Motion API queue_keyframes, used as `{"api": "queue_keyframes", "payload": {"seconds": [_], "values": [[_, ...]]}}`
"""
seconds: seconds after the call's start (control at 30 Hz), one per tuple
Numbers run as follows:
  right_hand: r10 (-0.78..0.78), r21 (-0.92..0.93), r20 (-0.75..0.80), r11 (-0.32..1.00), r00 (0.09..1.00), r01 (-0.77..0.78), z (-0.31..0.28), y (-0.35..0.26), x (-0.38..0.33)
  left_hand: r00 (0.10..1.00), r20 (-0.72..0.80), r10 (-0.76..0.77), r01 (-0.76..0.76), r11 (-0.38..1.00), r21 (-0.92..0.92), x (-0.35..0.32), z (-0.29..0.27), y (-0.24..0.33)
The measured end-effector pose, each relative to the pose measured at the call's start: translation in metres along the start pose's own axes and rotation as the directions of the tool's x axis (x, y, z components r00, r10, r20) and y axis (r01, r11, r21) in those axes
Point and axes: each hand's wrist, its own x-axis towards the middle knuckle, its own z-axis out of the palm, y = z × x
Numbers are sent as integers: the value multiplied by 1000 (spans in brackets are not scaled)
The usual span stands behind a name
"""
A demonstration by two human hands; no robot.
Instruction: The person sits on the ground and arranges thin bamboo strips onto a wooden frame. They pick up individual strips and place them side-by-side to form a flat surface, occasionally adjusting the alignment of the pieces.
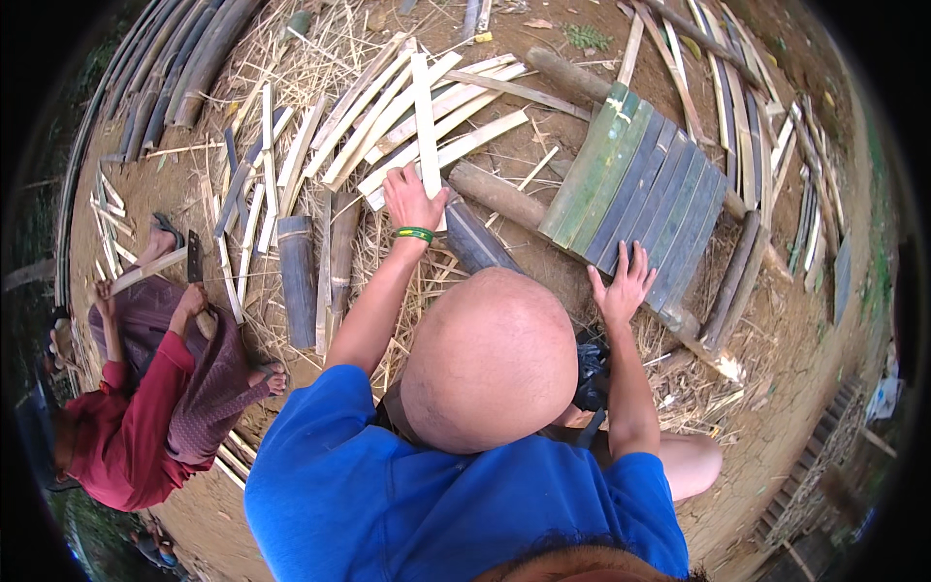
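My left hand (415,199), with a green and yellow band at its wrist, is closed around the lower part of a long pale bamboo strip (425,121). That strip points away from me over a pile of similar strips. My right hand (624,283) is open, fingers spread, on the near edge of a row of flat bamboo slats (635,179). The slats lie side by side, green at the left and dark grey-blue to the right, across two bamboo poles (499,197). A dark split bamboo piece (480,238) lies just right of my left hand.
Pale split strips (364,116) and straw cover the dirt ahead. Short bamboo sections (297,276) lie at the left, long poles (208,63) at the far left. A person in red (145,417) sits at the left with a blade (195,257) and a strip. My bent knee (490,359) rises between my arms.
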Motion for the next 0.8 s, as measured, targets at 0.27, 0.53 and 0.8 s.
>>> {"api": "queue_keyframes", "payload": {"seconds": [0.27,0.53,0.8], "values": [[13,-10,5,1000,1000,-13,4,6,-2,923,340,-182,359,727,-586,29,21,-21],[38,13,13,999,999,-39,0,10,3,788,588,183,474,430,-768,33,75,48],[66,48,20,997,998,-67,-3,17,0,511,808,292,584,571,-576,62,146,117]]}}
